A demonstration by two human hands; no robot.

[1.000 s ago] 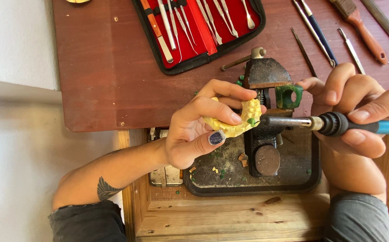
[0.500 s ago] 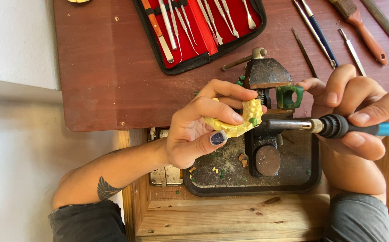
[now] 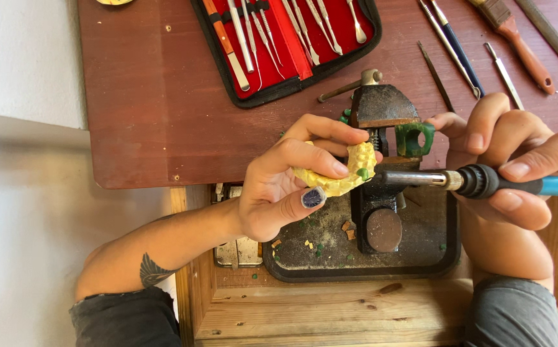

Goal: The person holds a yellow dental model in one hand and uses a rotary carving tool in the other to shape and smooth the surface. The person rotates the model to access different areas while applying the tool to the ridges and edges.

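The yellow wax piece [image 3: 343,172] sits in your left hand [image 3: 279,193], pinched between the thumb below and the first fingers [image 3: 317,160] curled over its top. It is lumpy, curved, with a small green fleck on its right end. You hold it in the air just above the dark tray [image 3: 292,257] and right against the front of the small vise [image 3: 382,115]; whether it touches the vise cannot be told.

Your right hand [image 3: 516,160] is closed around the blue-handled heated tool [image 3: 484,182], fingers wrapped over the black collar. The tool's long axis runs level, left to right, and its metal shaft points straight at the right end of the wax piece. The tip meets or nearly meets the green fleck; contact cannot be confirmed.

Key relation: the wax lies directly left of the tool tip, on the line of the shaft. The left hand holds it; the right hand stands well to the right, at the far end of the tool.

A green ring [image 3: 414,138] sits by the vise jaw, just above the shaft. Green and tan crumbs lie in the tray. Farther up the tabletop [image 3: 138,115]: an open red-lined tool case [image 3: 292,38] with metal picks, and loose files and a brush [image 3: 516,38] at upper right.
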